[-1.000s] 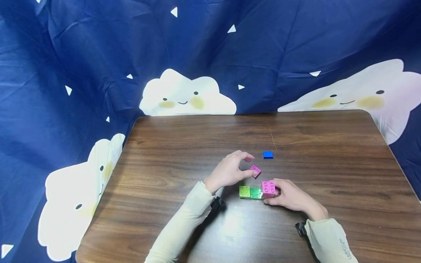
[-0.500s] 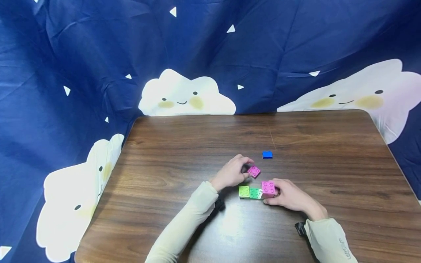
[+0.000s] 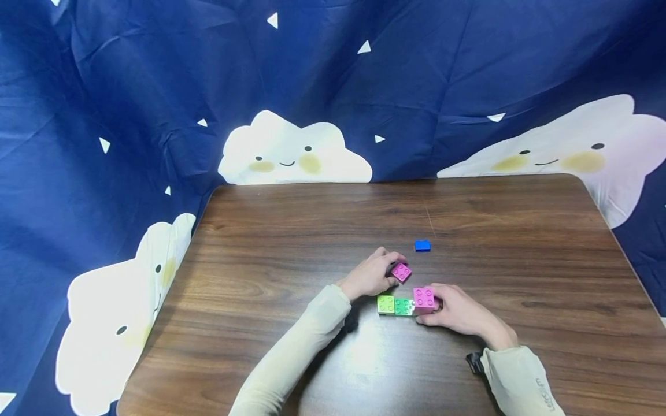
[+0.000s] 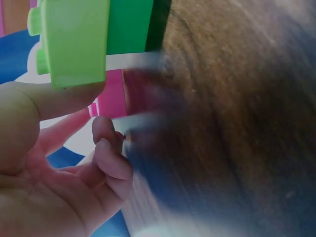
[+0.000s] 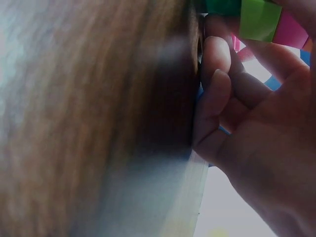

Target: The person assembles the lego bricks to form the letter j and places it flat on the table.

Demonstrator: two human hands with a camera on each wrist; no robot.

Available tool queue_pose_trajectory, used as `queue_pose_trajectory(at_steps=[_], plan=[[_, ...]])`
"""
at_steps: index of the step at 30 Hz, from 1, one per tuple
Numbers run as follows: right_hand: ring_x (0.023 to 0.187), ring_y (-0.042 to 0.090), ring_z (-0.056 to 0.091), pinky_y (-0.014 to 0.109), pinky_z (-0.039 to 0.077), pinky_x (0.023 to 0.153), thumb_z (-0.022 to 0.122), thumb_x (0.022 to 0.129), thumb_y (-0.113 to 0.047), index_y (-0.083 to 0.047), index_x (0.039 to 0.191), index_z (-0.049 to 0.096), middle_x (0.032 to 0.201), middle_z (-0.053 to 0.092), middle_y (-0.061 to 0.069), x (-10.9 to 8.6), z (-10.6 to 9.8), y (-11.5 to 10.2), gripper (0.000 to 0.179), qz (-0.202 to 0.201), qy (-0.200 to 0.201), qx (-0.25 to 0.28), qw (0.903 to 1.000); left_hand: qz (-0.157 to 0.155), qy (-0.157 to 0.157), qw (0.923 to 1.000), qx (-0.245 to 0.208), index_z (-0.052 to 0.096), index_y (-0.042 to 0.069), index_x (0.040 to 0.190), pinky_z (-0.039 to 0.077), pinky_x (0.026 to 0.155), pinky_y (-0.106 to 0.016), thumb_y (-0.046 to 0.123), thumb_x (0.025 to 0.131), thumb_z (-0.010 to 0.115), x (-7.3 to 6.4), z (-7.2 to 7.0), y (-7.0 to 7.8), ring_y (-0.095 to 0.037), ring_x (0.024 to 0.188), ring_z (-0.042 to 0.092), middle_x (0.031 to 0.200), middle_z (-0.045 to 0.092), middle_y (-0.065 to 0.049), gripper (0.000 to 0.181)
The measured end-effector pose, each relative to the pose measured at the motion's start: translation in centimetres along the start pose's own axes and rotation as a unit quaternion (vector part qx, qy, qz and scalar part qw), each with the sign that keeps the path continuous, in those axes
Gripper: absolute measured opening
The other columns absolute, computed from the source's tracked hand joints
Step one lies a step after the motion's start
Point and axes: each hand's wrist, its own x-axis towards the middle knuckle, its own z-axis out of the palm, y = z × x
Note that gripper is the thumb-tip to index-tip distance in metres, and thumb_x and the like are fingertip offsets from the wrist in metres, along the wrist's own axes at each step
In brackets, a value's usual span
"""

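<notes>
Wooden tabletop: left hand pinches the small pink brick, right hand grips the bigger pink block; a pickup, I'd judge, needing steady lift.

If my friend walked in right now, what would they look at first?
Probably the smiling white clouds on the dark blue cloth behind the table. Next, the lime, green and pink brick row, its pink end in the right hand, and the left hand pinching a separate pink brick just behind it. A blue brick sits alone farther back.
</notes>
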Motion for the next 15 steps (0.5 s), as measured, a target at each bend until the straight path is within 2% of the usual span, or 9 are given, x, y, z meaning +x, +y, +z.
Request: queue_pose_trajectory(at_steps=[15], plan=[[0.079, 0.001, 0.056, 0.024, 0.049, 0.073, 0.079, 0.075, -0.034, -0.016, 0.099, 0.066, 0.085, 0.063, -0.011, 0.0, -0.03, 0.16, 0.033, 0.014, -0.012, 0.006, 0.9998, -0.016, -0.023, 0.9992, 0.028, 0.052, 0.023, 0.137, 0.052, 0.079, -0.026, 0.012, 0.085, 0.07, 0.32, 0.26, 0.82, -0.019, 0.094, 0.061, 0.124, 0.047, -0.008, 0.056]])
